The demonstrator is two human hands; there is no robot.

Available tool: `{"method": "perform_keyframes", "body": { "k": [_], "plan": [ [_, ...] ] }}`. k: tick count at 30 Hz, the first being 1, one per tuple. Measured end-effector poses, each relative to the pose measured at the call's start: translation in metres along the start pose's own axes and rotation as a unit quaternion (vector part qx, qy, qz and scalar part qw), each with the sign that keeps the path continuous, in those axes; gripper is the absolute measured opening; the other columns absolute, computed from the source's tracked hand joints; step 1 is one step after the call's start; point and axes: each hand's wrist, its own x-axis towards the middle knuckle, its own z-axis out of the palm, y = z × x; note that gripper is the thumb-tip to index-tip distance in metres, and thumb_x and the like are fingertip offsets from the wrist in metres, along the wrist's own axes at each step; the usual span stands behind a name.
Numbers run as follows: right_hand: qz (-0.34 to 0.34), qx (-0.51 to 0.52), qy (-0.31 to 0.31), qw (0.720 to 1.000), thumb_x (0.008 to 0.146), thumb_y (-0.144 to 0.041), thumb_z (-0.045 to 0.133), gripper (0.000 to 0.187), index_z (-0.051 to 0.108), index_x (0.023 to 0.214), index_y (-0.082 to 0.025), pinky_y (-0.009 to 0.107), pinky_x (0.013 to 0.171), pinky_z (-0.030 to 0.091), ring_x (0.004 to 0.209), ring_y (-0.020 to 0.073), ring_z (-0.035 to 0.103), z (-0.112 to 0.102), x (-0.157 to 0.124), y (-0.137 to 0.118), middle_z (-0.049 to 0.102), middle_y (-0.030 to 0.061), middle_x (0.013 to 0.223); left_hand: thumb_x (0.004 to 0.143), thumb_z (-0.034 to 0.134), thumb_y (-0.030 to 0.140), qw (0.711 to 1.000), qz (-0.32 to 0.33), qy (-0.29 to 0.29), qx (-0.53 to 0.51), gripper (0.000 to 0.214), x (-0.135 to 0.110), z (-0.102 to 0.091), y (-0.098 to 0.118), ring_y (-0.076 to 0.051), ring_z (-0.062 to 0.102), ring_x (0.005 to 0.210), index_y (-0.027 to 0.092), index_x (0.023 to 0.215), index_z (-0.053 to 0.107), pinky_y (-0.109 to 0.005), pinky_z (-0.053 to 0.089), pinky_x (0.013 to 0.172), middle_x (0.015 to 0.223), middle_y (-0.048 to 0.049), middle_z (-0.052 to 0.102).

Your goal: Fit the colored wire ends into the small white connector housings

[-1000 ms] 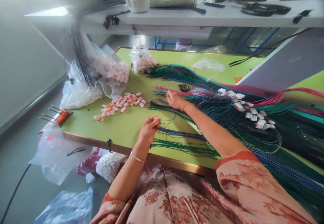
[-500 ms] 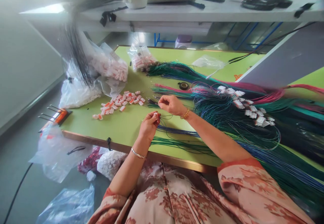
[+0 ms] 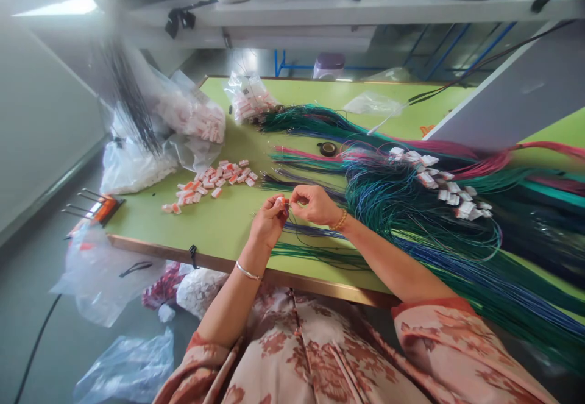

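Observation:
My left hand [image 3: 267,224] is closed, pinching a small white and orange connector housing [image 3: 281,200] between thumb and fingertips. Close against it, my right hand [image 3: 317,205] pinches a thin dark wire at the housing's right side; the wire's tip is too small to make out. Thin wires hang in a loop below both hands. To the left lies a loose pile of white and orange connector housings [image 3: 217,178] on the green table [image 3: 146,215]. Bundles of green and blue wires [image 3: 379,200] spread out to the right, with white connectors [image 3: 450,194] lying on them.
Plastic bags of connectors [image 3: 196,114] stand at the back left. A roll of black tape [image 3: 327,148] lies behind my right hand. An orange holder with metal prongs [image 3: 103,209] sits at the left edge. A white shelf [image 3: 292,14] spans the back.
My right hand has come down and in toward the connector housing, so both hands now meet. The housing shows more of its orange side. The whole view has shifted slightly.

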Motion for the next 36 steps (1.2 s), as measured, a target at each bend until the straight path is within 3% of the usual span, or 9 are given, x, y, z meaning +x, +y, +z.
{"method": "perform_keyframes", "body": {
  "k": [9, 21, 31, 36],
  "plan": [
    [-0.048, -0.093, 0.016, 0.994, 0.074, -0.020, 0.054, 0.007, 0.058, 0.069, -0.017, 0.022, 0.057, 0.033, 0.058, 0.0091, 0.042, 0.001, -0.004, -0.002, 0.054, -0.0009, 0.065, 0.065, 0.081, 0.018, 1.000, 0.010, 0.002, 0.016, 0.024, 0.000, 0.001, -0.002, -0.005, 0.055, 0.062, 0.016, 0.083, 0.064, -0.019, 0.046, 0.065, 0.071, 0.0018, 0.063],
    [-0.050, -0.091, 0.030, 0.994, 0.075, -0.021, 0.053, 0.006, 0.056, 0.069, -0.018, 0.022, 0.058, 0.034, 0.058, 0.0098, 0.044, -0.001, -0.004, -0.002, 0.055, -0.0005, 0.066, 0.067, 0.079, 0.013, 1.000, -0.009, 0.007, 0.006, 0.022, 0.000, 0.004, -0.001, -0.005, 0.057, 0.063, 0.015, 0.084, 0.064, -0.018, 0.045, 0.067, 0.072, 0.0017, 0.063],
    [-0.060, -0.102, 0.017, 0.993, 0.075, -0.019, 0.053, 0.006, 0.055, 0.069, -0.019, 0.023, 0.059, 0.035, 0.059, 0.0105, 0.045, -0.001, -0.005, -0.006, 0.056, 0.0004, 0.067, 0.061, 0.083, 0.019, 0.998, 0.043, 0.013, 0.049, 0.026, -0.003, 0.006, -0.004, -0.005, 0.053, 0.059, 0.014, 0.080, 0.067, -0.021, 0.044, 0.065, 0.068, 0.0018, 0.063],
    [-0.048, -0.094, 0.007, 0.994, 0.080, -0.021, 0.052, 0.011, 0.054, 0.069, -0.019, 0.023, 0.060, 0.036, 0.060, 0.0111, 0.046, 0.003, -0.005, -0.001, 0.056, 0.0010, 0.067, 0.060, 0.085, 0.023, 0.992, 0.078, 0.056, 0.085, 0.027, -0.003, 0.011, -0.011, -0.007, 0.056, 0.061, 0.015, 0.076, 0.064, -0.023, 0.043, 0.065, 0.067, 0.0025, 0.062]
  ]
}}
